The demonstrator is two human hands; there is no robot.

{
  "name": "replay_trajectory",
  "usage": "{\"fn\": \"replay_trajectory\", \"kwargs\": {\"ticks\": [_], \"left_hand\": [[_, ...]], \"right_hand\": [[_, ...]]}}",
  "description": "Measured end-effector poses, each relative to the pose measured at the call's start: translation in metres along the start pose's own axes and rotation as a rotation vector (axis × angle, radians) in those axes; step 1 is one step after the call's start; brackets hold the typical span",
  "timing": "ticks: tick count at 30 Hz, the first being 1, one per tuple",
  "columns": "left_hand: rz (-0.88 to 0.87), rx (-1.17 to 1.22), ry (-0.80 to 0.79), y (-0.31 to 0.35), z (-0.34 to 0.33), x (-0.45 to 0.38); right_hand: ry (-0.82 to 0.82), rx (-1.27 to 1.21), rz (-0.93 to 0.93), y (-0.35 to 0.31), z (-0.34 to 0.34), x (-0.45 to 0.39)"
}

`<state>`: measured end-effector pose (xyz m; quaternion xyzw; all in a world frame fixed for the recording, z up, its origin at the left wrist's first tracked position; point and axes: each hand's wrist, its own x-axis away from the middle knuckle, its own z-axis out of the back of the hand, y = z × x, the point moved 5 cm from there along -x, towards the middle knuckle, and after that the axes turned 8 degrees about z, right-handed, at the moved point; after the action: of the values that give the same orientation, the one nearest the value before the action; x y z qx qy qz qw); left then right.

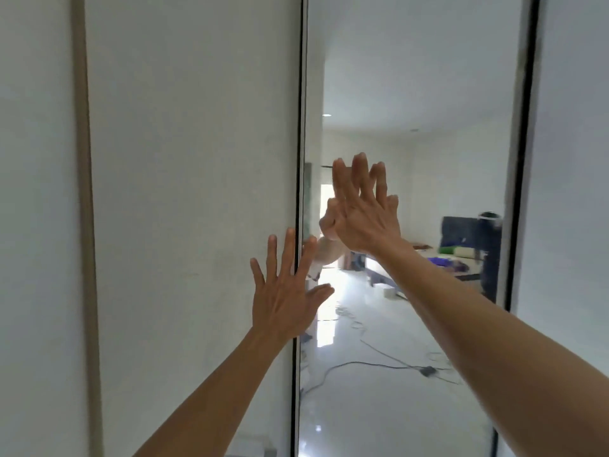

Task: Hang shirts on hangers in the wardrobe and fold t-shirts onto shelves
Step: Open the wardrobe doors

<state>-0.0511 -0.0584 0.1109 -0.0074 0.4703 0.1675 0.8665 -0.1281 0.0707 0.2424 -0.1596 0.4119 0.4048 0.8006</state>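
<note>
Both hands are lying flat against the wardrobe front. Left hand (286, 291) is pressing open-palmed, fingers spread and straight, across the dark vertical seam (298, 159) where the white door panel (191, 159) is meeting the mirrored door (412, 94). Right hand (365, 212) is sitting up and to the right of the left one, on the mirror glass, fingers straight and fanned; its reflection is showing just behind the fingertips. Each grip is wide and holding nothing.

Progress, as a judgement: the task is looking barely begun, or between steps. The wardrobe is closed as far as this view is showing, so no rail, hangers or shelves are appearing. No shirt or t-shirt is lying in either hand or near them. The only candidate clothing is appearing in the reflection, well right of the right hand: coloured items (454, 258) on a low surface, too blurred to name as garments. Sliding or pushing the door open is looking like the step in hand; hanging and folding are all still left.

Also reflected, below the right hand: cables (379, 361) trailing over a glossy white floor (379, 417).

Writing: no brands, labels or lettering are readable anywhere; the picture is soft with motion blur.
</note>
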Motion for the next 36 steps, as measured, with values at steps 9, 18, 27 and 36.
{"fn": "replay_trajectory", "kwargs": {"ticks": [9, 18, 27, 36], "left_hand": [[0.065, 0.013, 0.041, -0.008, -0.05, -0.029], [0.049, -0.004, 0.099, -0.008, -0.054, -0.031], [-0.21, 0.309, 0.318, 0.08, -0.038, -0.003], [-0.2, 0.67, -0.216, 0.259, -0.1, 0.05]], "right_hand": [[0.073, 0.028, 0.006, 0.021, -0.048, -0.022], [0.16, 0.096, 0.042, 0.025, -0.053, -0.025], [0.333, 0.086, 0.024, 0.069, 0.015, 0.042], [-0.061, 0.349, -0.197, 0.226, 0.053, 0.129]]}}
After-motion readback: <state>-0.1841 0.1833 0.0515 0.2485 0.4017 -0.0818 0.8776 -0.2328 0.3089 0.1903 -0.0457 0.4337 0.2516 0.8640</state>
